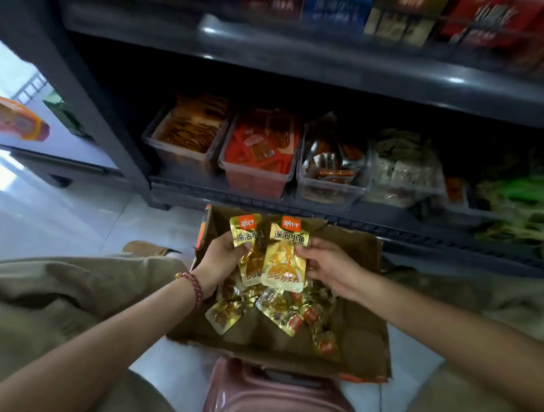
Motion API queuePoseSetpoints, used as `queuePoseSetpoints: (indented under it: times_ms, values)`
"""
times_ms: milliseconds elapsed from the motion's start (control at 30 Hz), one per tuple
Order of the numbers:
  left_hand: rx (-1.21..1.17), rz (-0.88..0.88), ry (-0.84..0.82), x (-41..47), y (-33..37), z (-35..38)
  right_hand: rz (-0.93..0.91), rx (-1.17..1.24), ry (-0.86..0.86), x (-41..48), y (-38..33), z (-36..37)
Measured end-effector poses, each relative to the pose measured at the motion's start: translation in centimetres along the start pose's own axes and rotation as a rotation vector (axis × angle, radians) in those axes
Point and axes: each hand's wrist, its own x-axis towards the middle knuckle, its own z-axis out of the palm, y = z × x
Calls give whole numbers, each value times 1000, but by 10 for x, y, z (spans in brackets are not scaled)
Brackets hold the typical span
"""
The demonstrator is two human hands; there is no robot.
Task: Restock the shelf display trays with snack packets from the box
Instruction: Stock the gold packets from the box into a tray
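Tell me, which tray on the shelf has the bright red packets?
The second tray from the left. Its packets are bright red; the leftmost tray holds brownish-orange ones, the third tray dark ones, the fourth tray pale ones.

Box (364,294) on floor before shelf (296,204), trays (256,176) in a row on it, packets (277,311) in box

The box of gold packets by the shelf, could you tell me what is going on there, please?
A person is restocking at the low shelf. The left hand grips a first gold packet and the right hand pinches a second gold packet, both held above the open cardboard box, where more loose packets lie. The clear trays on the shelf hold other snacks; neither held packet has reached a tray yet.
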Motion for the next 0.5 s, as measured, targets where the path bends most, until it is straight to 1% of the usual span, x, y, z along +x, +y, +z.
queuePoseSetpoints:
  times_ms: [100,200,300,400,500]
  values:
    - [-42,121,-102,-10,36,18,-185,-220,41,-27,-36,-1]
    - [-107,231,-168,-20,73,33,-318,-277,113,-46,-70,-10]
    - [-151,341,-170,-35,108,41,-438,-253,148,-61,-99,-17]
    - [-184,462,-215,-49,135,49,-518,-178,145,-69,-118,-18]
    - [-325,474,-250,-55,156,57,-594,-162,127,-74,-130,-19]
